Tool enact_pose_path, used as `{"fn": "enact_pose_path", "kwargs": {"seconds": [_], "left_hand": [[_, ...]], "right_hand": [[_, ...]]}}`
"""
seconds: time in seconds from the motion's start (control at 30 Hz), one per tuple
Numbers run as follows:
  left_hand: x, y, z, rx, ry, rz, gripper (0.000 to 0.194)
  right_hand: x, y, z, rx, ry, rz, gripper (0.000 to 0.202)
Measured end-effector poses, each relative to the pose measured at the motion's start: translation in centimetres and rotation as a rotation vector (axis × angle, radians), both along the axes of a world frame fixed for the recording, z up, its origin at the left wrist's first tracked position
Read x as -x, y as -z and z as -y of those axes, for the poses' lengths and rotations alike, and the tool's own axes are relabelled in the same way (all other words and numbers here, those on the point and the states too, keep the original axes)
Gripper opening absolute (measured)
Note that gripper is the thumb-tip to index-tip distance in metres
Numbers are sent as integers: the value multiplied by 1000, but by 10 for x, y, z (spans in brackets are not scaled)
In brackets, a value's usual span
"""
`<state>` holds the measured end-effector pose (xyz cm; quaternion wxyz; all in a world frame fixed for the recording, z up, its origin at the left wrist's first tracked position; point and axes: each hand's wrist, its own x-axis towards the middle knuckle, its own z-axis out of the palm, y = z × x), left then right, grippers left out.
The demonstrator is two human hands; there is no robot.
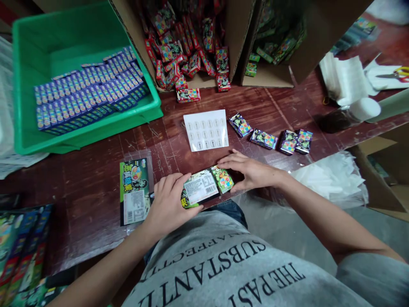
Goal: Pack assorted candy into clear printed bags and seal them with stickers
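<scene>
My left hand (169, 202) grips a flat green-and-black printed card (201, 187) with a white label, its thumb along the near edge and its fingers over the far side. Against the card's right end sits a small green candy box (223, 179). My right hand (247, 170) holds that box by its right end, thumb near and fingertips at the far corner. Part of the card is hidden beneath my left hand. Left of it lies a similar printed card (134, 189) on clear plastic. A white sheet of round stickers (206, 131) is just beyond my hands.
A green crate (153, 111) holds rows of purple boxes. Cardboard cartons (238, 42) contain red and green boxes. Several purple boxes (263, 139) lie at right, near a white-capped jar (364, 110), scissors (399, 74) and plastic bags (330, 177). The table's edge runs near my body.
</scene>
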<state>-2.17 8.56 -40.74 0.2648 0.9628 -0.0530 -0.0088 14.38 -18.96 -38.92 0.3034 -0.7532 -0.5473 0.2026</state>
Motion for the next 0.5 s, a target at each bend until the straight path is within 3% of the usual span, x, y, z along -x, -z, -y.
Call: {"fn": "enact_pose_path", "kwargs": {"seconds": [0.2, 0.3, 0.37, 0.43, 0.5], "left_hand": [[-4, -4, 5, -35, -71, 51, 80], [-8, -12, 10, -7, -216, 35, 86], [-12, -18, 15, 73, -326, 12, 96], [-15, -20, 20, 228, -377, -21, 102], [-17, -17, 22, 466, -369, -46, 90]], "right_hand": [[-9, -13, -17, -3, -60, 42, 85], [2, -17, -23, -57, 117, -65, 94], [15, -15, -29, -141, 292, -259, 90], [27, -10, -36, -222, 430, -465, 73], [34, -6, -44, -261, 504, -569, 57]]}}
